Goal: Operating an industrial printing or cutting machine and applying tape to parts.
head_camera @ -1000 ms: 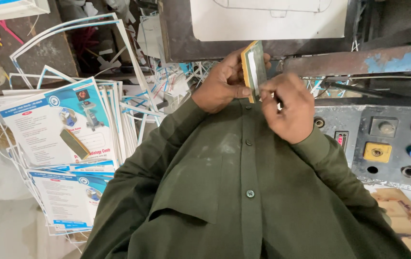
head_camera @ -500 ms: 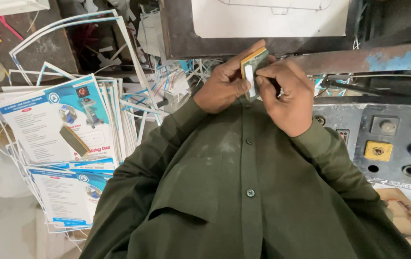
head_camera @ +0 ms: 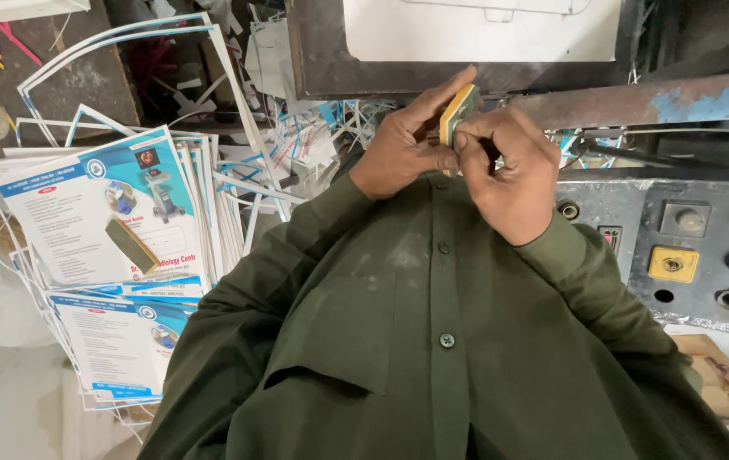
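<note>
Both hands meet above my dark green shirt (head_camera: 433,341). My left hand (head_camera: 403,145) grips a small flat block (head_camera: 458,111) with a yellow edge, fingers stretched along its side. My right hand (head_camera: 509,170) is curled against the same block, fingertips pinching at its near edge. Most of the block is hidden between the two hands.
Stacks of printed blue-and-white leaflets (head_camera: 100,221) lie at the left, a small dark bar (head_camera: 132,245) resting on top. Paper trimmings (head_camera: 296,145) litter the floor behind. A metal control panel (head_camera: 688,255) with red, blue and yellow buttons sits at the right under a rusty machine bar (head_camera: 637,98).
The block has turned from nearly upright to tilted and sunk deeper between the hands. My right hand has closed over its near edge.
</note>
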